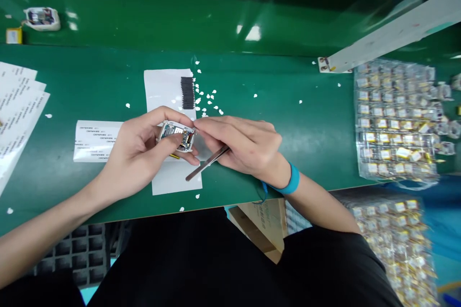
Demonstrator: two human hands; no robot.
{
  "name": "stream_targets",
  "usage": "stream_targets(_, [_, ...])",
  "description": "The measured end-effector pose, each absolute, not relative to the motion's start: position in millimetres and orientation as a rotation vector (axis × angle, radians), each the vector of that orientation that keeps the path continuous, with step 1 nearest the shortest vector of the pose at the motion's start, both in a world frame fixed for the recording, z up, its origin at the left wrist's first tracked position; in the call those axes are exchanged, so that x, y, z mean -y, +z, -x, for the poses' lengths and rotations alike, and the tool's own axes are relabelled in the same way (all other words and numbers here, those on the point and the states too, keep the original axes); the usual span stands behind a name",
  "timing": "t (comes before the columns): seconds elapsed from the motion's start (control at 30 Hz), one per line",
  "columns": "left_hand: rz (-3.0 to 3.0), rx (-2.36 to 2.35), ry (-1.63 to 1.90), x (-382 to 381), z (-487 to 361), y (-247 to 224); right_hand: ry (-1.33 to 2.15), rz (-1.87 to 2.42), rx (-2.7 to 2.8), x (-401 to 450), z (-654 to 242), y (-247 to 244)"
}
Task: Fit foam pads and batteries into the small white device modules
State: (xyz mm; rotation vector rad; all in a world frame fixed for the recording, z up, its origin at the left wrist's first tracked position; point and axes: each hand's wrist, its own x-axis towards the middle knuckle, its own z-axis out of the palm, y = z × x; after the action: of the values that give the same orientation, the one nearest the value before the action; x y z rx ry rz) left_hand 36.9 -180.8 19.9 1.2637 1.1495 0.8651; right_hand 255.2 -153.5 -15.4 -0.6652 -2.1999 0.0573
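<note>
My left hand [144, 153] is closed round a small white device housing [177, 134] whose circuit board faces up, the thumb resting on the board. A bit of yellow, perhaps its battery, shows under the housing [174, 156]. Metal tweezers [207, 164] lie in my right hand [245, 144], their far end pointing down to the left. The right thumb and fingertips touch the housing's right edge; what they pinch there is hidden. Beneath both hands are white backing sheets [163, 88], one carrying a row of black strips [188, 92].
Small white tabs [209, 97] are scattered on the green bench [281, 139]. Printed sheets [18, 105] lie at the left. Another open device [42, 19] with a yellow battery [14, 36] sits back left. Clear trays of parts [396, 120] stand right, beside a white post [389, 29].
</note>
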Motion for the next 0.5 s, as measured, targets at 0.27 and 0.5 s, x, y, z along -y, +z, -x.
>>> stream_targets(0.27, [-1.212, -1.152, 0.868, 181.5, -38.6, 21.9, 0.030, 0.734, 2.196, 151.4, -254.5, -17.6])
stream_targets(0.5, [-1.222, -1.137, 0.863, 182.5, -39.6, 21.3, 0.100, 0.735, 2.244, 154.1, -255.8, -16.7])
